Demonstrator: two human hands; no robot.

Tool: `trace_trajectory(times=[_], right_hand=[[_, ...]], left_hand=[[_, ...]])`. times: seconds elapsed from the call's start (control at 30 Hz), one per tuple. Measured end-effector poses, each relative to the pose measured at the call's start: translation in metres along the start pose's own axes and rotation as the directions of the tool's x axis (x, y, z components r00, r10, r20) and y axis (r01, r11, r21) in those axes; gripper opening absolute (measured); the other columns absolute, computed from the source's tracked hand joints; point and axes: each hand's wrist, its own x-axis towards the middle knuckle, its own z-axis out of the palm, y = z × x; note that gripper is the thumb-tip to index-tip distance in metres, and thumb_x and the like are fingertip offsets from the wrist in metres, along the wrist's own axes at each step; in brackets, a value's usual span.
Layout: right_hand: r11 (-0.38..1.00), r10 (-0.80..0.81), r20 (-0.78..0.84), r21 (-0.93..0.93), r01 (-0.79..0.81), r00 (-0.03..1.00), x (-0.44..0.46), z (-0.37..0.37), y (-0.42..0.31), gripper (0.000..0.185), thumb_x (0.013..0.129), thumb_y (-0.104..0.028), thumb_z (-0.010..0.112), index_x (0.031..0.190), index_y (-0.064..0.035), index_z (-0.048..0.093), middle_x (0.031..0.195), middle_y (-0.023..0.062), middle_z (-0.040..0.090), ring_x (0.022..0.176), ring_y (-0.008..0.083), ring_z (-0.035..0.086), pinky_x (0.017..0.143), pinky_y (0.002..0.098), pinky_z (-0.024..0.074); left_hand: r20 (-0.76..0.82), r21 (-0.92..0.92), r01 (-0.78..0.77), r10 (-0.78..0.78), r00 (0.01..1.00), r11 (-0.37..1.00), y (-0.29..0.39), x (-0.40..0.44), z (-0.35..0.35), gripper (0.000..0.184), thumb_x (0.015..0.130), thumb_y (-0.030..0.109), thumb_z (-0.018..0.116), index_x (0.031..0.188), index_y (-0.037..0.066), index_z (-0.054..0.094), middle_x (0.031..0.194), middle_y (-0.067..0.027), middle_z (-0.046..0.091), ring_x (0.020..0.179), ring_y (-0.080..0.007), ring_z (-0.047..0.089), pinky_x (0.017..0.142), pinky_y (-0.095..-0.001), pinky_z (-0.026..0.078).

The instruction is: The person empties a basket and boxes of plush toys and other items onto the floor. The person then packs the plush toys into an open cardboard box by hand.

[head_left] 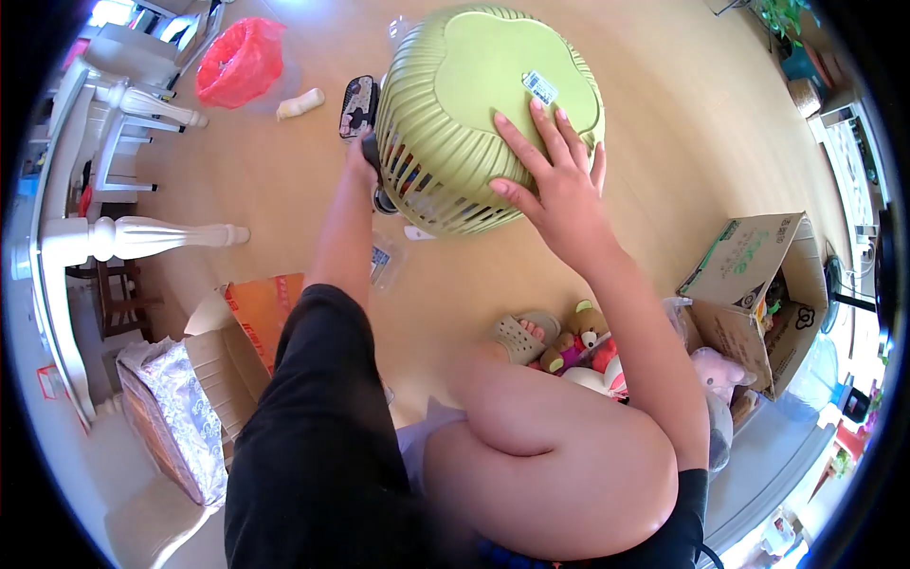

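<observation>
A green slatted plastic basket (474,123) is tipped so that its underside, with a small white label (539,87), faces up toward me. My right hand (559,180) lies on the underside with its fingers spread. At the basket's left edge is my left hand (359,159), beside a dark piece; its fingers are mostly hidden. A dark patterned case (357,107) is just beyond that hand. Under the basket's near edge, a dark round object (383,201) and a small white item (415,232) partly show. The basket's inside is mostly hidden, though dark and coloured things show through its slats.
An open cardboard box (758,284) stands at right, near a teddy bear (580,327) and a pink plush toy (718,373). Another open carton (232,365) is at left. A red plastic bag (241,63), a pale bottle (301,103) and white furniture legs (152,237) are farther left.
</observation>
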Motion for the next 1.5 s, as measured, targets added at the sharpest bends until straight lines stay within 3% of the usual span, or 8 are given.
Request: trace_trajectory(times=[0.1, 0.23, 0.3, 0.47, 0.7, 0.9, 1.27, 1.5], right_hand=[[1.0, -0.002, 0.057, 0.025, 0.001, 0.998, -0.001, -0.006, -0.012, 0.064, 0.092, -0.058, 0.053, 0.151, -0.0446, 0.032, 0.162, 0.0075, 0.022, 0.149, 0.0345, 0.02, 0.111, 0.0733, 0.019], [0.995, -0.065, 0.128, 0.086, 0.054, 0.99, 0.005, -0.011, -0.013, 0.068, 0.089, -0.054, 0.061, 0.151, -0.0446, 0.032, 0.163, 0.0071, 0.021, 0.149, 0.0365, 0.019, 0.109, 0.0756, 0.0213], [0.987, -0.115, 0.181, 0.129, 0.092, 0.977, 0.015, -0.01, -0.007, 0.072, 0.087, -0.05, 0.066, 0.151, -0.0444, 0.032, 0.163, 0.0071, 0.02, 0.148, 0.0378, 0.018, 0.108, 0.0751, 0.0239], [0.984, -0.175, 0.45, 0.084, 0.154, 0.876, 0.06, -0.033, -0.007, 0.08, 0.086, -0.022, 0.071, 0.153, -0.0388, 0.031, 0.163, 0.0139, 0.016, 0.145, 0.0422, 0.024, 0.113, 0.0544, 0.0344], [0.981, -0.037, 0.496, 0.183, -0.063, 0.868, 0.099, -0.057, -0.029, 0.05, 0.087, -0.018, 0.062, 0.137, -0.018, 0.057, 0.136, 0.0219, 0.054, 0.121, 0.0305, 0.057, 0.099, 0.0367, 0.0459], [0.206, 0.821, 0.086, 0.878, -0.433, 0.564, 0.058, 0.002, 0.055, 0.043, 0.084, -0.033, 0.066, 0.114, -0.0019, 0.07, 0.103, 0.0104, 0.07, 0.098, 0.0204, 0.062, 0.089, 0.0348, 0.0479], [-0.319, 0.544, 0.62, 0.776, -0.544, 0.565, 0.054, 0.038, 0.032, 0.084, 0.089, -0.053, 0.06, 0.153, -0.0078, 0.028, 0.161, 0.0143, 0.018, 0.145, 0.0392, 0.025, 0.111, 0.0679, 0.025], [-0.313, 0.361, 0.592, 0.805, -0.505, 0.72, 0.047, 0.016, 0.023, 0.083, 0.094, -0.046, 0.062, 0.154, -0.0049, 0.021, 0.16, 0.0154, 0.012, 0.144, 0.0508, 0.015, 0.103, 0.074, 0.0334]], left_hand=[[-0.527, 0.531, 0.028, 0.304, 0.794, 0.847, 0.014, -0.032, -0.005, 0.035, 0.093, 0.036, 0.056, 0.1, 0.005, 0.07, 0.102, -0.0131, 0.073, 0.093, -0.0311, 0.069, 0.086, -0.0447, 0.053], [-0.475, 0.876, 0.266, 0.626, 0.619, 0.401, 0.001, -0.156, -0.016, 0.043, 0.092, 0.035, 0.054, 0.111, -0.002, 0.065, 0.105, -0.0176, 0.071, 0.097, -0.0353, 0.066, 0.09, -0.0458, 0.05], [-0.726, 0.663, 0.417, 0.67, 0.155, 0.621, -0.068, -0.132, -0.114, 0.042, 0.092, 0.043, 0.056, 0.109, 0.006, 0.067, 0.112, -0.0102, 0.064, 0.107, -0.0289, 0.063, 0.097, -0.0502, 0.045], [-0.648, -0.18, 0.192, -0.263, 0.715, 0.965, -0.136, -0.183, -0.141, 0.057, 0.094, 0.061, 0.038, 0.131, 0.021, 0.054, 0.131, -0.0047, 0.056, 0.132, -0.0281, 0.044, 0.105, -0.0674, 0.03], [-0.737, 0.104, 0.417, -0.211, 0.642, 0.903, -0.125, -0.157, -0.066, 0.062, 0.095, 0.062, 0.037, 0.138, 0.02, 0.052, 0.139, -0.0056, 0.055, 0.128, -0.0255, 0.051, 0.103, -0.0536, 0.038], [-0.632, 0.144, 0.049, 0.054, 0.773, 0.988, -0.06, -0.15, -0.043, 0.055, 0.091, 0.044, 0.054, 0.129, 0.004, 0.059, 0.131, -0.0147, 0.058, 0.119, -0.0247, 0.055, 0.099, -0.038, 0.045], [0.21, 0.775, -0.589, 0.785, 0.583, 0.23, 0.05, -0.178, 0.163, 0.062, 0.098, 0.045, 0.048, 0.129, -0.009, 0.052, 0.127, -0.0224, 0.058, 0.119, -0.0315, 0.054, 0.105, -0.0381, 0.037], [0.133, 0.632, -0.576, 0.659, 0.74, 0.519, 0.047, -0.187, 0.198, 0.063, 0.096, 0.047, 0.05, 0.134, -0.002, 0.052, 0.133, -0.0156, 0.055, 0.12, -0.0254, 0.053, 0.103, -0.0373, 0.04]])
